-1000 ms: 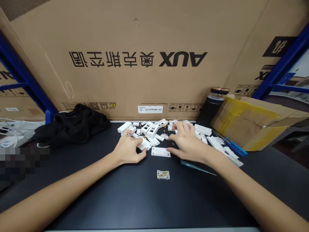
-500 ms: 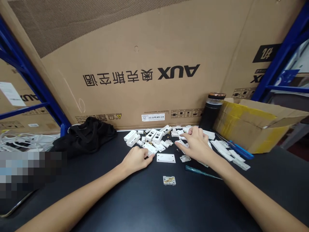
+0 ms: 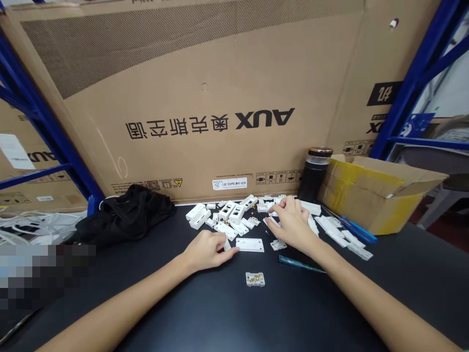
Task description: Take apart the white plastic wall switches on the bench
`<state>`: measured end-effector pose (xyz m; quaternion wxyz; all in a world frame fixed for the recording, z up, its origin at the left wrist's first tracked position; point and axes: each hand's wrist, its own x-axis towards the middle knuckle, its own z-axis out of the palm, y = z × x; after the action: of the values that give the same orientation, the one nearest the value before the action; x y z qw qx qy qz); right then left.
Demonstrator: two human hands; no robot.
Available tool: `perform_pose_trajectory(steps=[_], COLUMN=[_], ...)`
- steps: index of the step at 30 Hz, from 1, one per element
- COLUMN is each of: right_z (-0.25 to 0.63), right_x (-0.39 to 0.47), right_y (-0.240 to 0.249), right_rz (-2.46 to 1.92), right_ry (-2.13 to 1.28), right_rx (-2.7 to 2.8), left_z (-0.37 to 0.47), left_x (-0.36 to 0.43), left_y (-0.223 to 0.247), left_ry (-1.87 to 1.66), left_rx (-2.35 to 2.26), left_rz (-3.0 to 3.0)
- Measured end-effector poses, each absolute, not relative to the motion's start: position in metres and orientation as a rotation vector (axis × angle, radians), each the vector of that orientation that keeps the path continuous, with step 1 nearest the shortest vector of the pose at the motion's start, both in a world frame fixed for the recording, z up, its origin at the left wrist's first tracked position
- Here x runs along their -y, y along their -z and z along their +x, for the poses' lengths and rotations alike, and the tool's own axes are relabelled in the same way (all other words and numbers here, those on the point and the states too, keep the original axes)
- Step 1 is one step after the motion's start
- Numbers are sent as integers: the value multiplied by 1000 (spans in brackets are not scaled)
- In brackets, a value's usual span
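My left hand (image 3: pixel 207 250) is closed in a loose pinch, with a small white plastic piece (image 3: pixel 227 245) showing between thumb and index finger. Right beside it a flat white cover plate (image 3: pixel 249 245) lies on the table. Over the right part of the pile, my right hand (image 3: pixel 293 222) has its fingers curled, and a white plastic piece (image 3: pixel 274 214) shows at its thumb and index finger; the palm hides much of it. Nearer to me lies a small white tray-like part with brass pieces (image 3: pixel 255 279). A teal-handled screwdriver (image 3: pixel 298 263) rests below my right hand.
White socket housings (image 3: pixel 237 213) and loose parts are heaped along the back. To the right are white strips (image 3: pixel 331 231), a blue-handled tool (image 3: pixel 357 229), a black bottle (image 3: pixel 314 176) and a taped carton (image 3: pixel 366 195). Black cloth (image 3: pixel 128 212) lies left.
My left hand has come slightly toward me, away from the pile, with the small white piece in its fingers. My right hand stays over the parts. The whole view has shifted a little.
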<state>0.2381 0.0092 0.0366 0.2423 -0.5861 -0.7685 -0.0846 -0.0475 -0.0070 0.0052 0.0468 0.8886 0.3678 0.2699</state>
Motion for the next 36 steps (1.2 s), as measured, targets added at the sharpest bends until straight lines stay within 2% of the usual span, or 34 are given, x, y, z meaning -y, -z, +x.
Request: perform_pose_trajectory(steps=[13, 30, 36], right_z=[216, 215, 237], right_x=[-22, -31, -34], right_y=[-26, -16, -29], right_rz=[-1390, -1420, -1418], right_ry=[136, 20, 38], right_rx=[2388, 2341, 2348], left_z=[-54, -52, -53], left_x=[6, 2, 1], left_y=[-8, 2, 4], left_ry=[-927, -1131, -1171], left_rx=[-987, -860, -842], left_rz=[2839, 2987, 2975])
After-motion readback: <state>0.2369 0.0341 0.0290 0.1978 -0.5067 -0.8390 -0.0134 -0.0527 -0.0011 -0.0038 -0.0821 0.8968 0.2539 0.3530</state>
